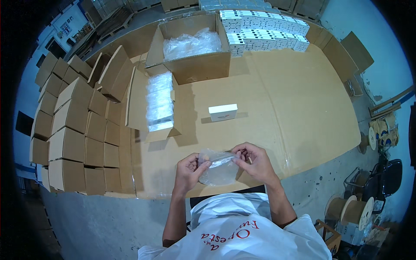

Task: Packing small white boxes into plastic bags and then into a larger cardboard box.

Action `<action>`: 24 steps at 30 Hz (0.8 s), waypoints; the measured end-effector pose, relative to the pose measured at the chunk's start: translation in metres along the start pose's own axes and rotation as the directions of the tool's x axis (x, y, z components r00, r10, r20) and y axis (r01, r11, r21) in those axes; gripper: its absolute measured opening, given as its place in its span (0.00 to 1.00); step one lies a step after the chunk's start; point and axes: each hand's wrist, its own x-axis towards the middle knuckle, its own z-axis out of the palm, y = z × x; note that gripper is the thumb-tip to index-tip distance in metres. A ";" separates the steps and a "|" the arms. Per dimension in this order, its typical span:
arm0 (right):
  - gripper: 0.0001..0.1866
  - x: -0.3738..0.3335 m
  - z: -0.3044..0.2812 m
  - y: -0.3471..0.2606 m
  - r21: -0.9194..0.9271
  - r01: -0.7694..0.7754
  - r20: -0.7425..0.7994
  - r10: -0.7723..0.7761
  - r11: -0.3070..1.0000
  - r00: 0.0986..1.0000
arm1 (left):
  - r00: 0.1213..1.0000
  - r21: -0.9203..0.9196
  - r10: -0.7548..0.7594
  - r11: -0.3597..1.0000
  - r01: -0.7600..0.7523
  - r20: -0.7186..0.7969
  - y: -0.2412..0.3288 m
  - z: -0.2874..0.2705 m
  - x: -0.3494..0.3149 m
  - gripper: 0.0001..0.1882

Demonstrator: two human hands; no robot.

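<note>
A clear bubble-wrap bag [219,172] hangs between my two hands at the near edge of the cardboard-covered table. My left hand [189,171] pinches its upper left corner, and my right hand [255,162] grips the upper right edge. The bag looks flat, with nothing visible inside. Just beyond my hands, a small white box [223,112] lies on the table, touched by neither hand. Left of that box stands an open carton [177,124] holding a row of bubble-wrapped white boxes [159,102].
A large open carton [199,68] full of clear plastic bags [192,45] stands at the back. Stacked white boxes [268,40] line the far edge. Folded brown cartons [67,143] are piled at the left. Beyond the table on the right are cable spools [357,212] and a black chair [385,182].
</note>
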 end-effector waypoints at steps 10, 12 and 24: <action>0.08 0.006 0.004 -0.003 -0.082 0.413 -0.029 -0.417 0.907 0.909 | 0.998 -0.031 0.035 0.999 -0.033 0.046 -0.005 -0.002 0.001 0.16; 0.07 0.006 0.005 0.003 0.029 0.433 -0.007 -0.433 0.901 0.901 | 0.998 -0.053 0.021 0.998 -0.017 0.060 -0.005 -0.003 0.001 0.18; 0.06 0.007 -0.001 0.007 0.052 0.330 0.240 -0.332 0.943 0.912 | 0.703 0.546 0.568 0.458 -0.702 0.428 0.057 0.013 0.012 0.29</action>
